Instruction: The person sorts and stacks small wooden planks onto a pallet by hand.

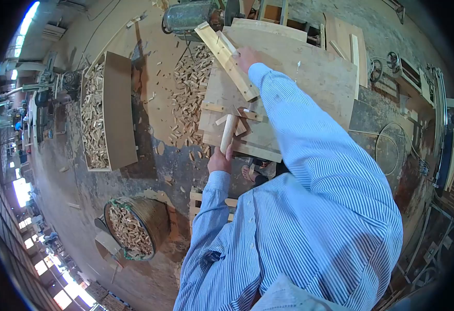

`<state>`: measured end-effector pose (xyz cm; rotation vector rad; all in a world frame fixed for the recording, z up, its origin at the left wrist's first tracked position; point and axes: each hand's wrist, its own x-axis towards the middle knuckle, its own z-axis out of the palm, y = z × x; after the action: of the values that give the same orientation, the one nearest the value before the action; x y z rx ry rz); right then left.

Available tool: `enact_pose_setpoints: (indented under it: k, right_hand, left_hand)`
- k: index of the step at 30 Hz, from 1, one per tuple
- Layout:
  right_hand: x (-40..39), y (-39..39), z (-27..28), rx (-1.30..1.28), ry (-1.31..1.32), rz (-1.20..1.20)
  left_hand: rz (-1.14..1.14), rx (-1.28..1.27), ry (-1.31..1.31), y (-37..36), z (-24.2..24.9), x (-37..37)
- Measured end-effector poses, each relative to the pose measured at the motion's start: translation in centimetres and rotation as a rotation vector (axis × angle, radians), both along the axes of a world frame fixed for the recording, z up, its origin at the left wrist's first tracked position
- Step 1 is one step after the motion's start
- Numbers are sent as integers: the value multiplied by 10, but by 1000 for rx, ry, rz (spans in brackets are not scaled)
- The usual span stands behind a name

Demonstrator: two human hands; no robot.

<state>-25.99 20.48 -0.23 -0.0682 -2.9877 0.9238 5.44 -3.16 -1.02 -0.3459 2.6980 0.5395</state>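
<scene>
My left hand [220,160] is closed around the lower end of a pale wooden stick [228,132], which points away from me over the near edge of a plywood work table [299,67]. Beyond its tip lies a small wooden stop [241,126] made of short strips. Farther off, my right hand [247,58] is closed on a light wooden strip [227,42], beside a long yellowish board [227,62] with dark holes that lies slantwise over the table. The right fingertips are partly hidden.
Wood offcuts [188,88] litter the floor left of the table. A long wooden box [121,109] and a woven basket [157,225], both filled with offcuts, stand at left. An electric motor [190,18] sits beyond the table. Machinery with handwheels [376,70] stands at right.
</scene>
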Motion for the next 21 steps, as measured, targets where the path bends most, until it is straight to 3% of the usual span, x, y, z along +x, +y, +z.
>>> enact_pose_setpoints:
  k: [11, 21]
  right_hand:
    - [-53, 28, 1, -77, -96, -13]
    - [-85, 49, -13, -105, -26, 14]
  left_hand:
    - [14, 9, -20, 33, 6, -53]
    - [-10, 20, 104, 46, -4, -76]
